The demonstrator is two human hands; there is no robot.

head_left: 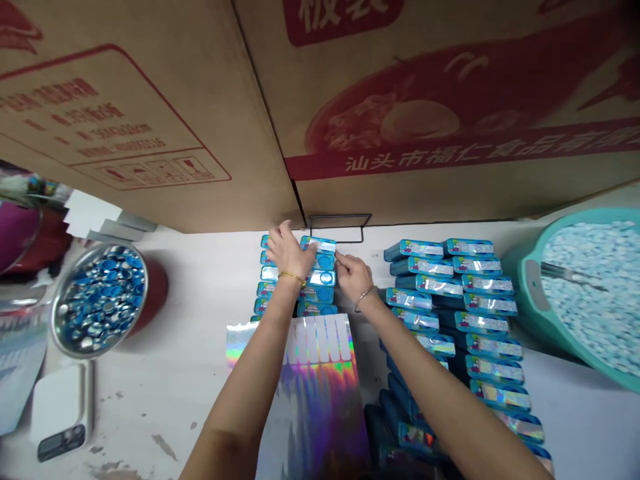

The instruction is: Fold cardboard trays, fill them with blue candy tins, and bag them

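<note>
My left hand (287, 255) lies over two short columns of small blue boxes, its fingers apart and its thumb against the top box (319, 243) of the right column. A pale shiny sticker (324, 246) runs along that box's upturned narrow side. At the box's right end, my right hand (353, 277) is closed with its fingers curled and the index fingertip by the sticker's end; what it pinches, if anything, is hidden. Below the boxes lies a holographic sticker sheet (315, 413) with several white strips on it, partly behind my left forearm.
Rows of blue boxes with shiny stickers (480, 287) stand at the right. A teal tub (533, 283) of pale pieces is beyond them. A metal bowl (145, 293) of blue and silver pieces and a white phone-like device (60, 407) are left. Large cartons (210, 120) wall the back.
</note>
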